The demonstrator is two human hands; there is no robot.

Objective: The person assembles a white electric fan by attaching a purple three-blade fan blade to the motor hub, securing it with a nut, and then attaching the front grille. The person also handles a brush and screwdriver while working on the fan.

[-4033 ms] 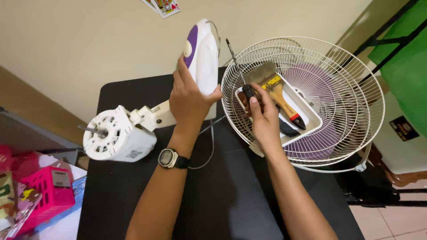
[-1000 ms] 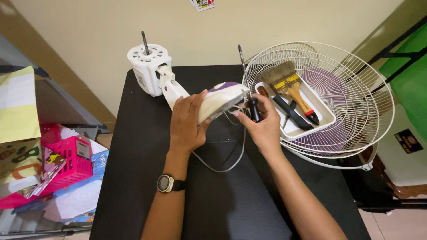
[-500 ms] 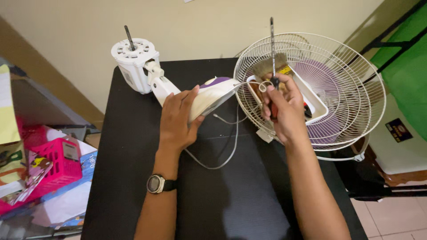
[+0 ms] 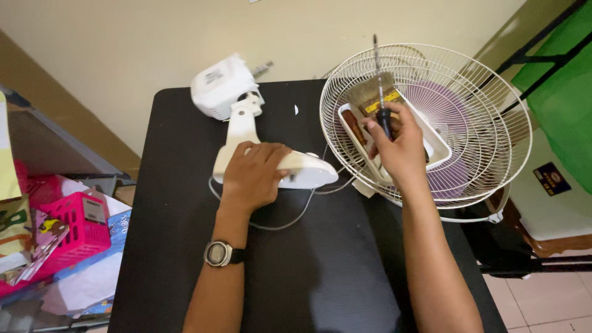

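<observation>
The left hand (image 4: 253, 176) presses the white fan base (image 4: 290, 171) flat on the black worktop (image 4: 185, 259), motor housing (image 4: 221, 92) toward the wall. The right hand (image 4: 398, 148) is closed around a screwdriver (image 4: 380, 92) (shaft upright) over the wire guard (image 4: 487, 123). Likely mid-disassembly; the tip next needs a screw, none visible here.

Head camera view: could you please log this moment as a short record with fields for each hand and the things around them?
left hand: the left hand presses palm-down on the white fan body, which lies flat on the black table
right hand: the right hand grips a screwdriver, shaft pointing up
motor housing: the white motor housing lies at the table's far edge
grille: the white wire fan grille holds a white tray with a paintbrush
beside table: pink basket
</observation>
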